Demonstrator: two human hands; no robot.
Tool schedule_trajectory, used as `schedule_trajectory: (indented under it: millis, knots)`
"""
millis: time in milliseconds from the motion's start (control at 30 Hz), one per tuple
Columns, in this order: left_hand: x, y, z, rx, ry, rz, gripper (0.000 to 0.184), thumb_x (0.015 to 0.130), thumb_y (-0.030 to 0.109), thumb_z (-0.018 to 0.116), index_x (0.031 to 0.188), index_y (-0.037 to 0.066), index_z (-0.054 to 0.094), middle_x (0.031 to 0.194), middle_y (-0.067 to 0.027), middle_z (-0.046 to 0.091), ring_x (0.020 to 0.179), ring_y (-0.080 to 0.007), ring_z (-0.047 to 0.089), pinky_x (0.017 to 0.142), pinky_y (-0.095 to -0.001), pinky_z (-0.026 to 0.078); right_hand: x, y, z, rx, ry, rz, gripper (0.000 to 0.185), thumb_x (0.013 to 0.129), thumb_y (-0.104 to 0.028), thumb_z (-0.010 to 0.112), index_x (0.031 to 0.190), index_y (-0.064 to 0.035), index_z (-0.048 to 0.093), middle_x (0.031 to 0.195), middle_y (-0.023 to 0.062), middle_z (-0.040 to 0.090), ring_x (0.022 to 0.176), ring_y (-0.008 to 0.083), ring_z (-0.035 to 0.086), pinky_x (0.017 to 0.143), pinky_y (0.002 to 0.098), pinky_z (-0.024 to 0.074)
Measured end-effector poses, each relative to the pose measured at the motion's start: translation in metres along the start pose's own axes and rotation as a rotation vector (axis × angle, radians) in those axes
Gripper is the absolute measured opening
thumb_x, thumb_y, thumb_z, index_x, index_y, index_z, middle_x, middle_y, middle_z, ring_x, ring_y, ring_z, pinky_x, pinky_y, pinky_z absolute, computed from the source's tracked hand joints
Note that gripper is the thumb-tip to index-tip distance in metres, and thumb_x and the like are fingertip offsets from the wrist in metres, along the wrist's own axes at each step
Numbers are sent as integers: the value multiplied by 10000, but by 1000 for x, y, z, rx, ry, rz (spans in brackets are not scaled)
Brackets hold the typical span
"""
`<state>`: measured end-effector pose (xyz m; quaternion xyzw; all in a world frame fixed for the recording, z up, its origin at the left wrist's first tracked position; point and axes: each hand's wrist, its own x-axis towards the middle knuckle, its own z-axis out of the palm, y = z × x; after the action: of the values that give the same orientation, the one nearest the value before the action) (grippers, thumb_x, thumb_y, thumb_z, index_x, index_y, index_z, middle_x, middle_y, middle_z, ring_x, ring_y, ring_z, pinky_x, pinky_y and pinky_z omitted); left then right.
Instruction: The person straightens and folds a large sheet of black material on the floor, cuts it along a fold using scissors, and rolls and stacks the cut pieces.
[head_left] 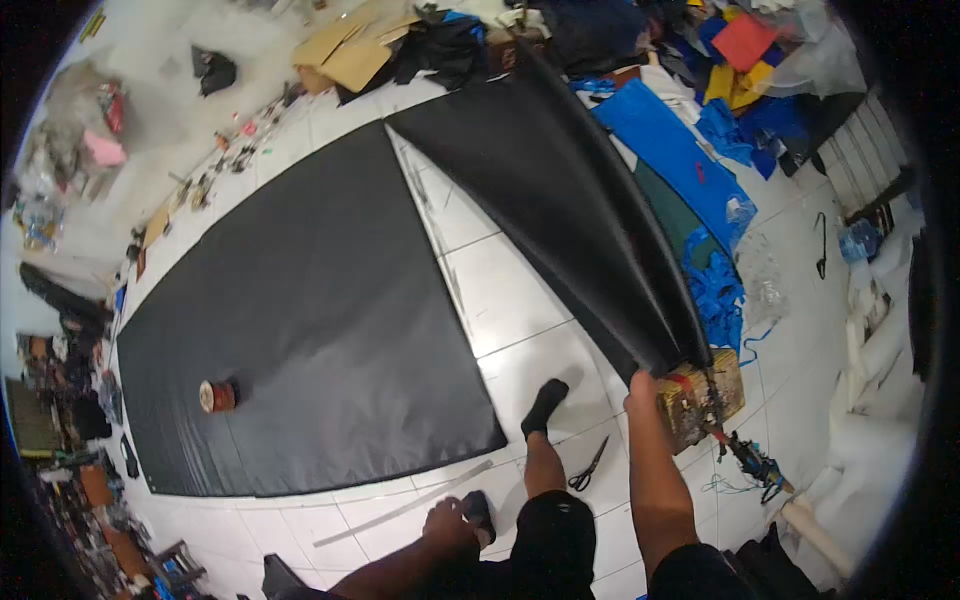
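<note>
White floor (490, 285) underlay apparent spreading: right fingers (641, 379) gripped the right black sheet (560, 205) by its near end, left fingers (441, 511) unreadable; steady tension seemed needed.

Your flat sheet (300, 280) is plain blk.; your raised sheet (560, 190) is likewise blk., w/ pale glossy streaks. Floor tiles (500, 290): white, w/ thin grey grid lines. Folded sheet (665, 150): bright blue, w/ a sm. reddish mark; cloth piece (668, 215) beside it: dk. green; shredded strips (715, 300): blue. You see the spool (218, 396) as reddish-brown w/ a paler end, and the box (735, 385) as mottled yellow & brown w/ some red. Cardboard (350, 58): tan. Upper R scraps: red piece (744, 42), yellow piece (752, 84). Your shorts (552, 550): blk.; scissors (592, 468): dk.; flat strip (400, 503): lt. grey.
</note>
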<state>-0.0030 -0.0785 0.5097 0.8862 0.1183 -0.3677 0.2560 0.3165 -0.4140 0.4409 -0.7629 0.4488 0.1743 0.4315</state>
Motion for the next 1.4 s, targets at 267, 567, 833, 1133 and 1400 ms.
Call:
schedule_trajectory:
  millis: [267,567,833,1133,1400]
  knots:
    - [228,183,-241,-1199,63,-139,799,898,663,483,1420,62,414,1325,-200,546,1280,-371,462,1043,-464,370,-116,-30,-69,112,-135,-1002,469,840,-126,643,1289,-24,553,1272,164,592,1199,285,548,1012,384,408]
    - [284,239,-377,-1646,-330,-221,249,853,114,642,659,129,486,557,-7,442,435,-122,405,414,-247,360,-196,-140,-141,-483,-618,-1017,711,702,46,510,1388,-138,485,1314,105,601,1207,317,567,1038,465,410]
    - [235,230,-450,-1385,-341,-119,298,812,52,625,1101,-8,580,996,-177,656,927,-340,650,825,-496,537,-251,-214,-127,-883,-311,-570,640,795,-276,680,1378,-129,460,1149,184,650,1036,341,641,865,482,510]
    - [205,160,-476,-1343,-583,-73,390,844,151,689,1184,27,544,1135,-106,608,975,-283,613,825,-374,517,-407,-306,121,-474,312,-511,572,736,-201,726,1264,-46,565,1197,227,619,1064,382,619,886,433,495]
    - [226,54,-596,-1816,-368,107,417,851,314,607,1131,6,576,1195,-141,582,1097,-311,530,963,-442,419,-510,-236,120,-351,377,-521,371,712,-122,653,1080,-91,687,964,168,697,888,364,662,803,458,510]
